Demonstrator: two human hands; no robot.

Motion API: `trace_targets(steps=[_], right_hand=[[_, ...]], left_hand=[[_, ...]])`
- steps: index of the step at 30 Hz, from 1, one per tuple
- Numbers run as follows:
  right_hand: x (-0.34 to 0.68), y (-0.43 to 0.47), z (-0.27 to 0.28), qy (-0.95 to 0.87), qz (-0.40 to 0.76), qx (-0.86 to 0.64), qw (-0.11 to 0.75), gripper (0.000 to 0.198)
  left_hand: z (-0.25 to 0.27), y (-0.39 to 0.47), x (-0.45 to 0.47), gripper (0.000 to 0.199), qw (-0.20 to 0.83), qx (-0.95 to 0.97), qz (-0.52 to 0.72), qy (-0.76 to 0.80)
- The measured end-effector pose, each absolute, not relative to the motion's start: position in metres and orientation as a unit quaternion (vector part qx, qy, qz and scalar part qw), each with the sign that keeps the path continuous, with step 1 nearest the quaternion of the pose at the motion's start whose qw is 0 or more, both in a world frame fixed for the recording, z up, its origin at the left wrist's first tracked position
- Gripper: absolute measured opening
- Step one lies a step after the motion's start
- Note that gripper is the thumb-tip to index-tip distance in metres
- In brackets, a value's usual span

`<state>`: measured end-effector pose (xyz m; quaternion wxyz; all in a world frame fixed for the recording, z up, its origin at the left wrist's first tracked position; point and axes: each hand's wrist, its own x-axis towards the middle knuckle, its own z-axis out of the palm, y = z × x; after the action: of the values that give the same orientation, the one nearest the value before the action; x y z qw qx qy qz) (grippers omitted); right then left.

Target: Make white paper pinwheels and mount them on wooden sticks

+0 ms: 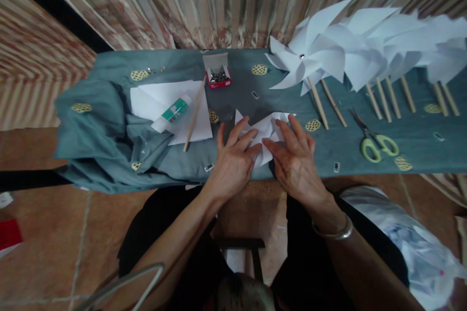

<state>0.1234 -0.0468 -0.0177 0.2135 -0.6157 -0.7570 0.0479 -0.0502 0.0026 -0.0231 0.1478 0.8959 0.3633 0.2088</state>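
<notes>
A white paper pinwheel (268, 128), partly folded and without a stick, lies at the front of the cloth-covered table between my hands. My left hand (233, 160) presses on its left side, the thumb and fingertips holding down folded paper near the middle. From the right, my right hand (296, 160) grips the paper with thumb and fingers, and a silver bangle circles that wrist. Both hands meet close to the pinwheel's centre, so part of the paper is hidden beneath the fingers.
Left of the hands are white paper sheets (199, 129), a glue bottle (175, 110) and a wooden stick (195, 114). Behind stands an open red box (219, 83) of small metal pieces. Finished pinwheels (317, 51) and green-handled scissors (375, 141) lie to the right. A plastic bag (412, 248) sits below.
</notes>
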Motion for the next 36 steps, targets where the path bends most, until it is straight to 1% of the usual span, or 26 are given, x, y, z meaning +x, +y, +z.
trace_targets(steps=[10,18,26,31,36], right_hand=[[0.122,-0.049,-0.019,-0.749,0.057,-0.620,0.227,0.048],[0.126,-0.053,-0.023,-0.739,0.078,-0.624,0.243,0.054],[0.130,-0.051,-0.019,-0.746,0.053,-0.622,0.232,0.047],[0.131,-0.053,-0.018,-0.753,0.031,-0.617,0.227,0.050],[0.128,-0.052,-0.023,-0.753,0.038,-0.619,0.218,0.049]], left_hand=[[-0.020,0.004,-0.048,0.030,0.155,0.893,0.212,0.366],[-0.024,0.004,-0.048,0.027,0.159,0.894,0.223,0.354],[-0.028,0.005,-0.046,0.023,0.158,0.894,0.226,0.352],[-0.027,0.005,-0.047,0.022,0.159,0.897,0.218,0.351],[-0.027,0.005,-0.046,0.020,0.160,0.897,0.217,0.350]])
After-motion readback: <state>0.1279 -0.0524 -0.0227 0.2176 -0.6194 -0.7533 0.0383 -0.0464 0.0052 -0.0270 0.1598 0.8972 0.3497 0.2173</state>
